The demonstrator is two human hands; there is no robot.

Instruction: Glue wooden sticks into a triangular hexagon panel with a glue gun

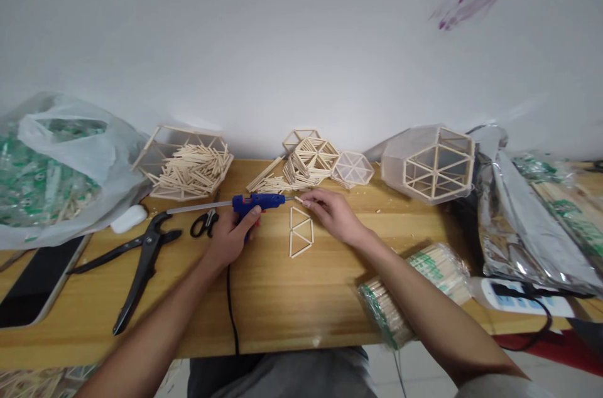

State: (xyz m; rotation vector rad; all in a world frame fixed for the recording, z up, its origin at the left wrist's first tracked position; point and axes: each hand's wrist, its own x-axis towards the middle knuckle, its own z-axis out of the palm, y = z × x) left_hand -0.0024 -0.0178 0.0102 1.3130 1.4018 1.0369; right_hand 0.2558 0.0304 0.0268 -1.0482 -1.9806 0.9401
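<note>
My left hand (234, 233) is wrapped round the handle of a blue glue gun (264, 200), whose nozzle points right. A clear glue stick (200, 206) sticks out of its back end. The fingers of my right hand (332, 213) pinch a short wooden stick (299, 199) right by the nozzle. Just below, a flat half-hexagon frame of wooden sticks (301, 231), divided into triangles, lies on the wooden table (277, 310).
Behind are a basket of loose sticks (188, 169), stacked stick hexagons (311, 159) and a hexagonal frame (433, 166). Pliers (146, 253), scissors (205, 222) and a phone (38, 282) lie left. Packed sticks (414, 291) and a power strip (525, 299) are right.
</note>
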